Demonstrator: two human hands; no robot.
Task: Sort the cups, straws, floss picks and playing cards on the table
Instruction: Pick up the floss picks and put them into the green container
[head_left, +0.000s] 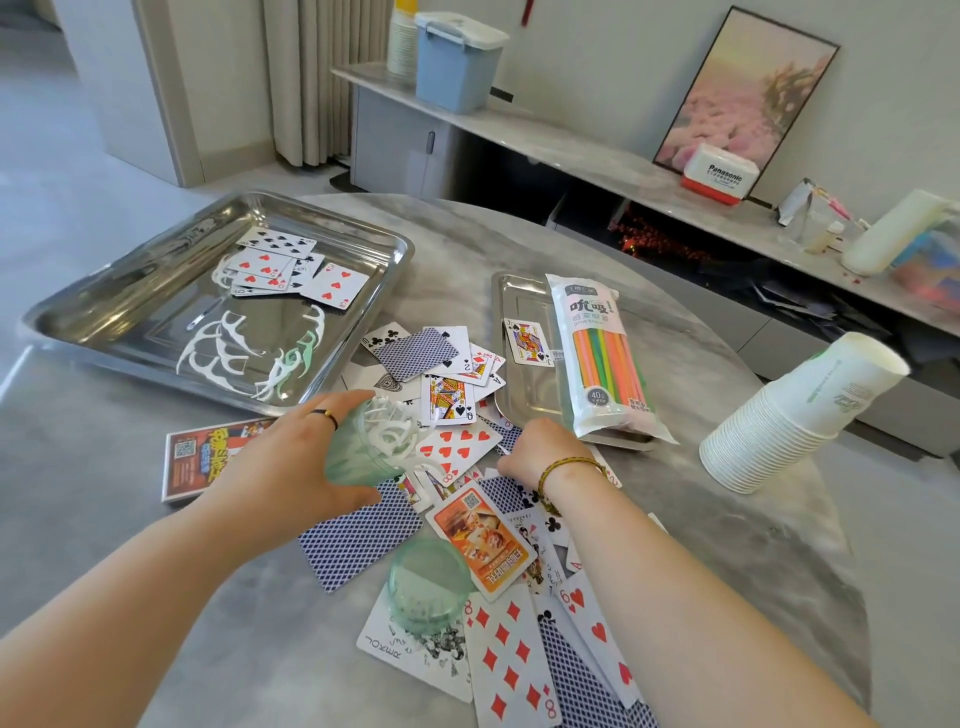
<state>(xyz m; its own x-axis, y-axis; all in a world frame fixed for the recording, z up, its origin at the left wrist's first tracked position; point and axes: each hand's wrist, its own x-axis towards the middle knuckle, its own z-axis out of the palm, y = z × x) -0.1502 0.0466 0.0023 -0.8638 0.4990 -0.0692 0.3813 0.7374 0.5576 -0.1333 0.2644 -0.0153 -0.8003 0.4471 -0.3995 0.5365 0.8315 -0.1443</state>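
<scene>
Head view is showing the left hand (296, 457) gripping a translucent green plastic tub (353, 452), fingers curling round its wall and holding it tipped on its side with the mouth facing right. A bunch of white floss picks (389, 431) is sticking out of that mouth, over the scattered playing cards (509, 660) that are lying face up and face down across the grey marble table (753, 545). The right hand (540, 452) is reaching down into the card pile just right of the tub, knuckles up and fingers curling under; whether it is pinching anything cannot be told.

Far left, a large steel tray (104, 291) is holding loose floss picks (223, 348), white and pale green, near its front, and a few face-up cards (275, 265) toward its back. Right of the pile, a smaller steel tray (524, 400) is carrying a packet of coloured straws (602, 353) lying lengthwise, with a jack of spades (527, 340) beside it.

At the right edge of the table, a stack of white paper cups (779, 421) is leaning over, its base pointing up and to the right. A round green lid (426, 587) is resting on the cards near the bottom, between the two forearms. A red card box (202, 460) is lying flat beside the left hand, partly hidden under it.
</scene>
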